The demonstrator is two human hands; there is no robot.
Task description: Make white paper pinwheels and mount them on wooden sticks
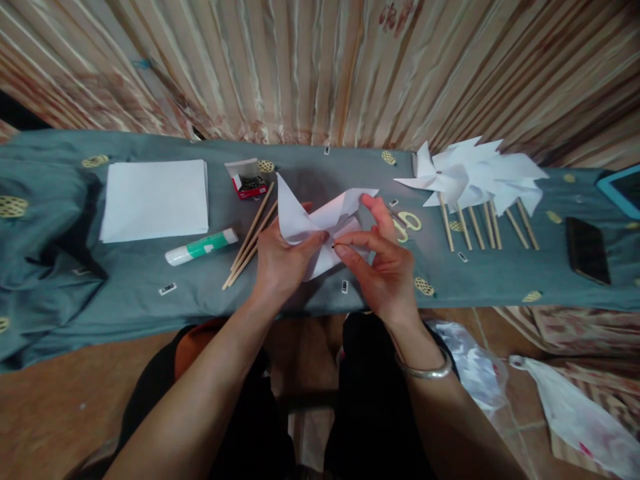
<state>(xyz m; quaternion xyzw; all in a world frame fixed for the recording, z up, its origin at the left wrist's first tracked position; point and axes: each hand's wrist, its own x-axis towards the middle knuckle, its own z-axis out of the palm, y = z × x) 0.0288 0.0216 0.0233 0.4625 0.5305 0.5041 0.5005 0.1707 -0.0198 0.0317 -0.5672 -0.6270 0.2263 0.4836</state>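
Observation:
A white paper pinwheel head [343,205] with folded blades is held above the cloth-covered table. My left hand [281,259] grips it from the left, its thumb pressed on the paper near the centre. At that centre, the thumb and index finger of my right hand [384,272] pinch a small dark pin-like piece, of which only a bit shows. Other fingers of the right hand touch the right blade. Just left of my left hand lie several wooden sticks [245,250]. Partly hidden behind my right hand are scissors [410,221] with yellow handles.
Finished pinwheels [453,177] on sticks overlap at the right, beside a dark phone [586,250] and a blue-edged device [623,190]. A paper stack [155,200], a glue stick [201,247] and an open red box [247,183] of small dark pieces are at the left.

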